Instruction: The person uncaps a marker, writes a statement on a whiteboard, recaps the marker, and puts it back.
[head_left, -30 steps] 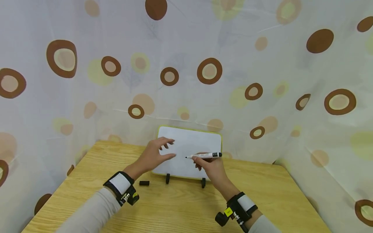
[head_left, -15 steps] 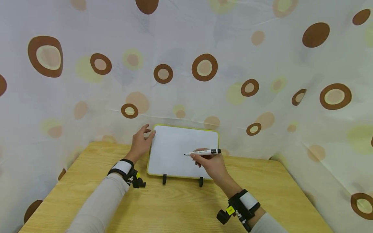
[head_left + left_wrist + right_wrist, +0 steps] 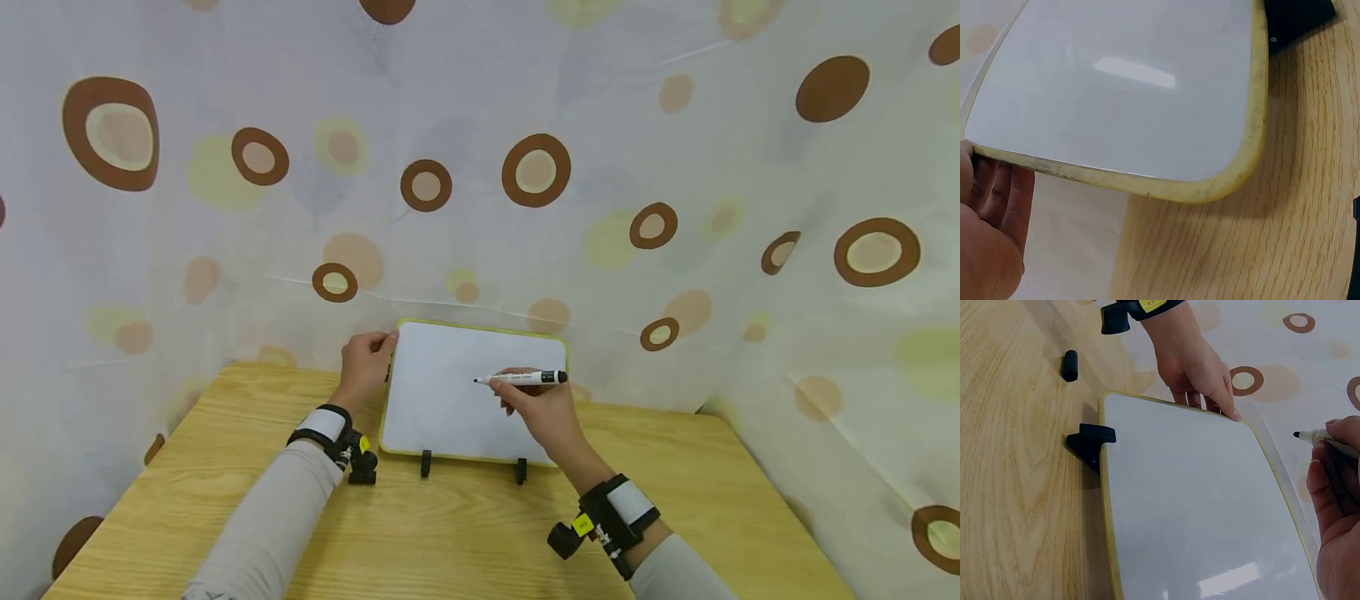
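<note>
Board (image 3: 450,408): leaning back, white face toward the person, near the far edge of the counter (image 3: 442,537), roughly midway between its far corners; no pen line can be made out on its face.
Feet (image 3: 426,463): two, black, spaced apart under the board's lower rim.
Left hand (image 3: 363,367): clamped on the board's left rim near the upper corner, fingers behind it in the left wrist view.
Right hand (image 3: 542,410): well apart from the left hand, pinching the marker (image 3: 525,379) before the board's right half.
Marker: white, almost level, its bare dark tip aimed toward the counter's left edge; in the right wrist view the tip is off the board's face.
Cap (image 3: 1070,365): black, lying on the counter just off the board's lower left corner, toward the near edge; probably the marker's own.
Backdrop (image 3: 480,92): pale, with brown rings, behind the counter's far edge.
Change: a second ago the left hand hung spread before the board's face; it then went to the left rim with loose fingers, and now it grips there. The right hand has barely shifted against the board.
Meaning: the board is likely steadier on its feet, with an uncapped tip held ready.
</note>
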A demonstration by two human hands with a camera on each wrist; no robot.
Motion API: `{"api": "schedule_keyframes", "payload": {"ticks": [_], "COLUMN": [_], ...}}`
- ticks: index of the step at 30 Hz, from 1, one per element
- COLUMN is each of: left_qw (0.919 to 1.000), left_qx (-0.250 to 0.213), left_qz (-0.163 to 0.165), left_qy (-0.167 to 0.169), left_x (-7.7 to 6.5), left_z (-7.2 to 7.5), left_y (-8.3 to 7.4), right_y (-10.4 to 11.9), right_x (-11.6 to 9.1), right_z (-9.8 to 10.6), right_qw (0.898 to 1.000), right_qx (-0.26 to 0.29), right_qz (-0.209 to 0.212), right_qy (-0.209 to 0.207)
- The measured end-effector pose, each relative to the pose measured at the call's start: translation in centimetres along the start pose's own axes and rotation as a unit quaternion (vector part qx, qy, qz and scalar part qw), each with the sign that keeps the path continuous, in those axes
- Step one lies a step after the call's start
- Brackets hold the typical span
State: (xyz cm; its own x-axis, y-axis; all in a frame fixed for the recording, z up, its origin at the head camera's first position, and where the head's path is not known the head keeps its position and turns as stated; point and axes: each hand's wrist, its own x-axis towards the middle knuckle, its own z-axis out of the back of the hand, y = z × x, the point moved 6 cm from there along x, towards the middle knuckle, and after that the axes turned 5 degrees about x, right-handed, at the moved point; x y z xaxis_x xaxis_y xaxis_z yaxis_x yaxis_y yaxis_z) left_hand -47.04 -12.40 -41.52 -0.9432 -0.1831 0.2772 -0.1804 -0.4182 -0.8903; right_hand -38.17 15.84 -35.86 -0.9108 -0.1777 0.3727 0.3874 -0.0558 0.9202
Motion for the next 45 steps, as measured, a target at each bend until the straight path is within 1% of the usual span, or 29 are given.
{"api": "schedule_keyframes", "payload": {"ticks": [4, 8, 12, 13, 18, 21, 25, 29, 33, 38, 45], "left_qw": [1.0, 1.0, 1.0, 1.0, 1.0, 1.0, 0.9996, 0.9993, 0.9992, 0.999, 0.999], "left_qx": [-0.006, -0.005, 0.005, 0.003, 0.002, -0.004, -0.016, -0.019, -0.023, -0.026, -0.024], "left_qz": [0.0, 0.001, -0.003, -0.004, -0.003, -0.004, -0.017, -0.026, -0.026, -0.026, -0.029], "left_qy": [0.004, 0.001, -0.002, -0.002, 0.001, 0.006, 0.016, 0.019, 0.022, 0.024, 0.023], "left_x": [-0.4, -0.8, -1.2, -1.3, -2.0, -2.2, -2.3, -2.6, -2.9, -3.2, -3.2], "left_z": [-0.3, -0.7, -1.4, -1.6, -2.7, -3.4, -4.8, -5.5, -5.8, -5.8, -5.8], "left_y": [-0.4, -0.8, -1.0, -1.1, -1.9, -2.4, -3.4, -4.0, -4.4, -4.7, -4.7], "right_y": [0.2, -0.2, -0.6, -0.3, -0.4, -0.8, -0.9, -0.9, -0.8, -0.8, -0.8], "right_x": [1.2, 2.3, 3.3, 3.4, 4.3, 4.8, 5.0, 5.2, 5.2, 5.2, 5.2], "right_z": [-1.2, -2.8, -4.2, -4.5, -5.4, -5.3, -4.3, -3.6, -3.2, -3.1, -3.1], "right_qw": [1.0, 0.999, 0.998, 0.998, 0.995, 0.993, 0.991, 0.991, 0.99, 0.988, 0.988], "right_qx": [0.002, -0.013, -0.036, -0.042, -0.079, -0.093, -0.111, -0.118, -0.122, -0.136, -0.142], "right_qz": [0.01, 0.026, 0.043, 0.041, 0.058, 0.073, 0.07, 0.069, 0.074, 0.07, 0.065], "right_qy": [0.006, 0.019, 0.024, 0.024, 0.024, 0.022, 0.003, -0.008, -0.011, -0.019, -0.023]}}
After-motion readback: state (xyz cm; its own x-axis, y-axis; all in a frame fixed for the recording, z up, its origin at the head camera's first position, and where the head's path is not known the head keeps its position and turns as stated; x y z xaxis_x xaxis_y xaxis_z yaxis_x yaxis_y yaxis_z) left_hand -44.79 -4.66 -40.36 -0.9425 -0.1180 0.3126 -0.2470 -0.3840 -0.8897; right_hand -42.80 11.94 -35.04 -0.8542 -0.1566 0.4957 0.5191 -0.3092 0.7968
